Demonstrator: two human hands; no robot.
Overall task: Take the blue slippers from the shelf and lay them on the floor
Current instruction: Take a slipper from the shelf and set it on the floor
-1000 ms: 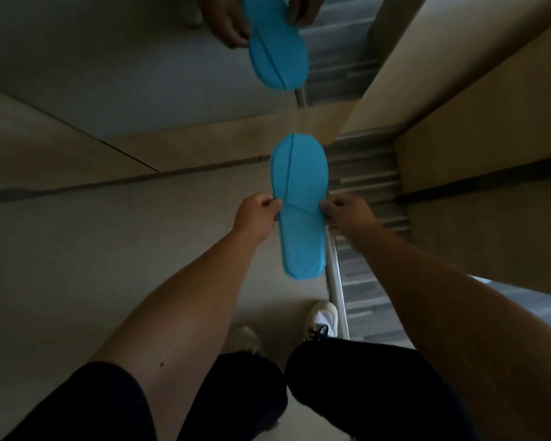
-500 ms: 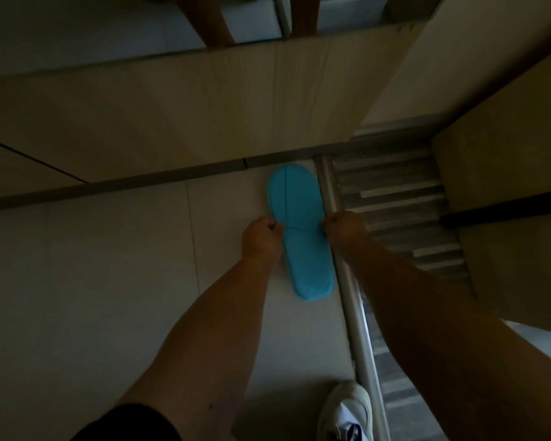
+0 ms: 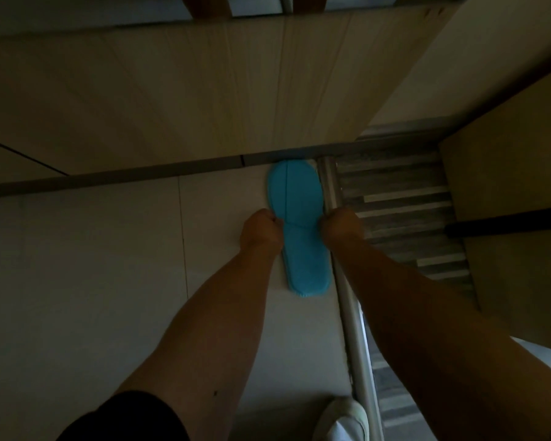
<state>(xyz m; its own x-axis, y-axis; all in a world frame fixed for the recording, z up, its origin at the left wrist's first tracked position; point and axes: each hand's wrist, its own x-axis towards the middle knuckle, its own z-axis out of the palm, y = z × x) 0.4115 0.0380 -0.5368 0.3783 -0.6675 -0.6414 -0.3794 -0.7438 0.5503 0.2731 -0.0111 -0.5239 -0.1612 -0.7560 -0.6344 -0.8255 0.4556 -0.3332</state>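
The blue slippers [image 3: 296, 224] look like one flat stacked pair, toe pointing away from me, low over or on the pale floor tiles [image 3: 109, 265]; contact with the floor is hard to judge. My left hand [image 3: 261, 232] pinches their left edge at mid-length. My right hand [image 3: 341, 229] pinches the right edge at the same height. Both fists are closed on the slippers. The toe reaches almost to the dark skirting strip [image 3: 172, 173] at the foot of the wooden panel.
A light wooden cabinet panel [image 3: 204, 90] rises straight ahead. A metal threshold rail [image 3: 353, 345] runs along the slippers' right side, with striped grey flooring [image 3: 401, 211] beyond it. A wooden wall [image 3: 516, 192] stands at right. My white shoe [image 3: 341, 421] is at the bottom.
Both hands have lowered the slippers from mid-air down to floor level near the skirting. The mirror reflection of hands and slippers has left the view as I bent down.
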